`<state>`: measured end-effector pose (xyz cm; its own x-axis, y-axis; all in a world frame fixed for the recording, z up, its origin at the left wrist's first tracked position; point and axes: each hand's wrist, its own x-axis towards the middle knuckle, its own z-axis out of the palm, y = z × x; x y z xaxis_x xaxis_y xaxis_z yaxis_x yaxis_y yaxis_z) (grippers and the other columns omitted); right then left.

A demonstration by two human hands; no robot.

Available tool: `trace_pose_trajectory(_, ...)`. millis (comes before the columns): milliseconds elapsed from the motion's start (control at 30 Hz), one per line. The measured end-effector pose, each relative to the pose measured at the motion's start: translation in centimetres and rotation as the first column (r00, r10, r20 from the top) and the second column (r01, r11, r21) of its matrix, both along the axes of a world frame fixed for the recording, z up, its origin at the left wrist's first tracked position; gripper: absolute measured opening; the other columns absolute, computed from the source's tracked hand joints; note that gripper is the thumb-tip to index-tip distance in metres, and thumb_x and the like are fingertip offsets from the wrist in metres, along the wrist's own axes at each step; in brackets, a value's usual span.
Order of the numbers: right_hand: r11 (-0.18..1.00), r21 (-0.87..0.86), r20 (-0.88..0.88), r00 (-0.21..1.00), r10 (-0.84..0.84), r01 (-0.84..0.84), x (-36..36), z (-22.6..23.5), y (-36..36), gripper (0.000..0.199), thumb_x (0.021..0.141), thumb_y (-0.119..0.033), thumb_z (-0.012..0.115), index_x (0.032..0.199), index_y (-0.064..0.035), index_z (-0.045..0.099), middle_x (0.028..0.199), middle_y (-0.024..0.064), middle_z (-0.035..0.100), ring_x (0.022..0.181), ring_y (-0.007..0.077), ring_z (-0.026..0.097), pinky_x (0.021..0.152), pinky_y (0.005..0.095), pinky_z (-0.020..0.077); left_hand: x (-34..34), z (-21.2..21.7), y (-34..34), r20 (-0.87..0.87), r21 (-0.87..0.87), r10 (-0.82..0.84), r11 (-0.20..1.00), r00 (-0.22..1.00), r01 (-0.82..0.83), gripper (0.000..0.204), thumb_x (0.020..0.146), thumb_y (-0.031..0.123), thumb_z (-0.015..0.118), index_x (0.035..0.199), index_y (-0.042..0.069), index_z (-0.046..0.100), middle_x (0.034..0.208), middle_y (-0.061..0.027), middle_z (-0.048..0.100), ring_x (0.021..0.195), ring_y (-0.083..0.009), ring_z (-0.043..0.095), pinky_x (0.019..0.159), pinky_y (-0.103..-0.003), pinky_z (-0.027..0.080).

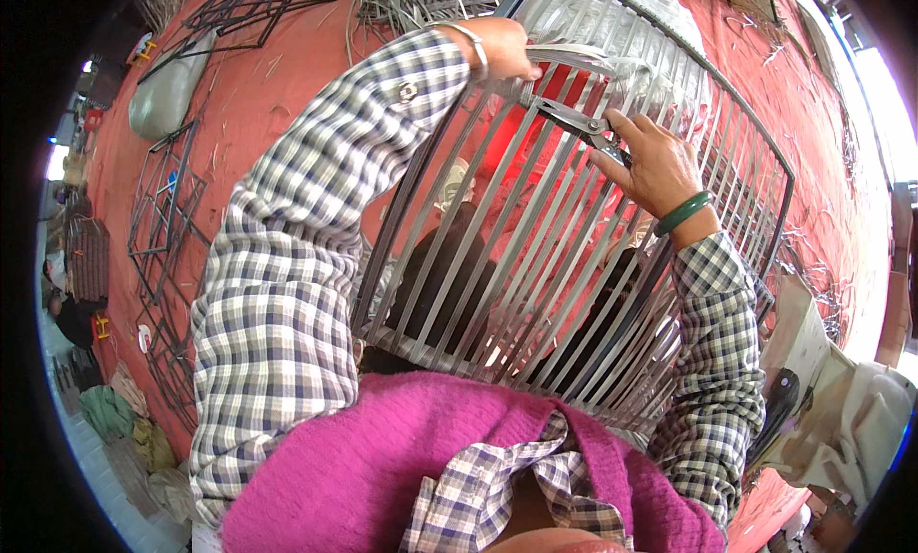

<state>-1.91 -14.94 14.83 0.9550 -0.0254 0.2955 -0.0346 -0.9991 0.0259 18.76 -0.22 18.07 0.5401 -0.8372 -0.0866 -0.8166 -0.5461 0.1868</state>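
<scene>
Grey flat strips (492, 299) run side by side, lengthwise, across a dark rectangular frame (786, 204) in front of me. At the far left edge of the frame, my left hand (505, 48) is closed, with loose grey strips (572, 54) coming out of its fingers to the right. Its grip is partly hidden behind the hand. My right hand (660, 165) is wrapped round a pair of scissors (574, 118) above the strips. The blades point left toward my left hand and lie beside a strip end; I cannot tell whether they touch it.
Dark metal frames (167, 213) lie on the red floor (316, 94) at left, near a pale sack (172, 89). More strips (430, 6) are heaped beyond the work. Pale cloth (865, 429) hangs at right. My legs show beneath the strips.
</scene>
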Motion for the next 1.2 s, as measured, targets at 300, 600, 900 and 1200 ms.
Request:
trace_pose_trajectory(300,0.989,-0.145,0.061,0.997,0.045,-0.036,0.4,0.1,0.4,0.047,0.081,-0.044,0.061,0.114,-0.0117,0.053,0.084,0.0083,0.059,0.08,0.0257,0.063,0.064,0.0375,0.0505,-2.2,-1.4,2.7,-0.249,-0.488,-0.144,0.873,0.958,0.004,0.045,0.081,0.042,0.067,0.09,-0.002,0.065,0.068,-0.0064,0.062,0.062,-0.0139,0.058,0.057,-0.029,0.045)
trace_pose_trajectory(600,1.0,0.0,0.032,0.999,-0.001,0.001,1.1,-0.1,0.4,0.04,0.082,-0.041,0.06,0.107,-0.0112,0.053,0.078,0.0103,0.06,0.068,0.0296,0.064,0.058,0.0411,0.0512,-0.7,-0.3,5.9,-0.7,-0.582,-0.187,0.709,0.689,-0.399,0.03,0.085,0.031,0.062,0.075,0.003,0.06,0.057,0.0015,0.052,0.041,-0.002,0.037,0.038,-0.018,0.032)
trace_pose_trajectory(900,0.997,-0.082,0.016,1.0,0.011,-0.009,1.7,0.8,1.3,0.045,0.082,-0.046,0.058,0.109,-0.0108,0.056,0.082,0.01,0.06,0.075,0.0268,0.064,0.061,0.0383,0.0506,-0.3,0.3,1.2,-0.201,-0.176,-0.004,0.984,0.98,-0.032,0.034,0.081,0.036,0.063,0.079,0.003,0.069,0.053,-0.0019,0.053,0.046,-0.0115,0.047,0.045,-0.03,0.037)
trace_pose_trajectory(1200,0.976,-0.192,0.094,0.988,0.121,-0.101,2.9,0.2,1.2,0.047,0.083,-0.047,0.057,0.113,-0.0117,0.052,0.079,0.0091,0.06,0.07,0.0264,0.064,0.059,0.0374,0.0512,-0.7,-1.1,5.5,-0.538,-0.449,-0.064,0.865,0.841,-0.222,0.031,0.082,0.035,0.067,0.085,0.004,0.065,0.059,0.0025,0.054,0.046,-0.0037,0.044,0.041,-0.02,0.033)
